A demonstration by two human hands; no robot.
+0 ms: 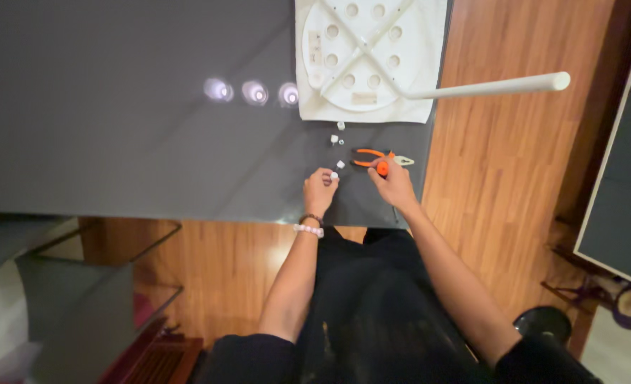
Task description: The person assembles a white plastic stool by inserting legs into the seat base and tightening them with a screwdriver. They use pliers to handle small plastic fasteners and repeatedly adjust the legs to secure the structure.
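Trouble could come from how close everything sits to the edge of the dark tabletop [116, 128]. My left hand [320, 190] is pinching a tiny white piece [335, 175] with its fingertips. If my grip slips, I think the piece could roll off and drop to the wooden floor [514, 185], where it would be hard to find. My right hand [395, 183] is closed around a tool with an orange handle [382, 168]. The tool could bump the orange pliers [371, 156] lying just beside it, or knock the other little white bits [338, 139] that lie loose near my hands. Those bits are so small that one push could scatter them.

A white round seat [362, 53] lies upside down on a white cloth [308, 107] farther up the tabletop. One white leg [493, 87] sticks out past the edge over the floor. I think a bump on that leg could swing the whole seat and drag the cloth.

Some things I cannot make out. The tool's tip is hidden under my right hand, so I cannot tell what kind of tool it is. The white pieces are too small to name. Bright light spots [255, 92] shine on the tabletop and could hide more little bits there.
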